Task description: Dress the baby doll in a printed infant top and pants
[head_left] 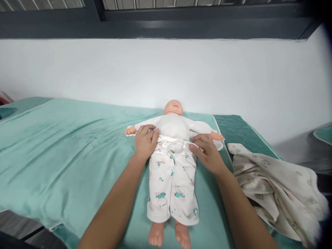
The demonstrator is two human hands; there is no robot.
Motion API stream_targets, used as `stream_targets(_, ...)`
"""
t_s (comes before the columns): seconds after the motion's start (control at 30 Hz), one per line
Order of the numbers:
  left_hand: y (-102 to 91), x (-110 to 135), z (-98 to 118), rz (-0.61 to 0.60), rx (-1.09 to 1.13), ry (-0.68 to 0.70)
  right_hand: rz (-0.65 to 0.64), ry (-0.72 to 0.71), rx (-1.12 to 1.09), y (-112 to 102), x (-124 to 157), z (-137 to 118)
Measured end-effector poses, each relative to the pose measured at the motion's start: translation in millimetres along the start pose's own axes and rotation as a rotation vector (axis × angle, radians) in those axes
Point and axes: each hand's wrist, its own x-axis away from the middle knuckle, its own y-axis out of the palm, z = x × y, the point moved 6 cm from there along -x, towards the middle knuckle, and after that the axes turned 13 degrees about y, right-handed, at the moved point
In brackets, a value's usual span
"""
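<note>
A baby doll (173, 108) lies on its back on a teal sheet (64, 152), head toward the wall. It wears a white top (173, 126) and white printed trousers (172, 180). My left hand (145, 141) has its fingers curled on the trousers' waistband at the doll's right side. On the other side, my right hand (207, 152) pinches the same waistband. Bare doll feet (169, 235) stick out of the trouser legs near the front edge.
A crumpled cream printed cloth (275, 186) lies on the right side of the bed. A white wall (166, 69) runs behind, under a dark window frame (166, 20). The sheet's front edge drops off at the lower left.
</note>
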Motion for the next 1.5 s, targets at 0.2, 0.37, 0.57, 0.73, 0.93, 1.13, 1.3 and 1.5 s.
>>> stream_targets(0.2,-6.0,21.2,3.0,-0.059,-0.032,-0.088,-0.046,0.116,-0.054,11.8,0.5,10.4)
stream_targets(0.37,-10.1,30.2,8.8,-0.111,-0.060,-0.175,-0.141,0.274,-0.192,25.9,-3.2,22.1)
stream_targets(0.57,-6.2,37.3,2.3,-0.256,0.112,-0.432,-0.192,0.220,-0.244,23.6,-1.2,16.9)
stream_targets(0.73,-1.0,37.3,-0.2,-0.206,0.456,-0.503,-0.242,0.279,-0.397,23.5,-1.2,17.9)
stream_targets(0.93,15.0,31.8,-0.3,-0.191,0.695,-0.512,-0.238,0.372,-0.581,32.2,-8.0,32.4)
stream_targets(1.13,25.4,25.6,-3.9,-0.178,0.651,-0.523,0.060,0.364,-0.535,27.7,-16.5,48.4)
stream_targets(1.3,24.9,29.3,-5.4,-0.174,0.638,-0.533,0.145,0.248,-0.389,27.8,-25.5,31.5)
stream_targets(1.5,27.0,29.5,-3.8,-0.192,0.652,-0.507,0.055,0.395,-0.184,36.4,-42.0,18.2)
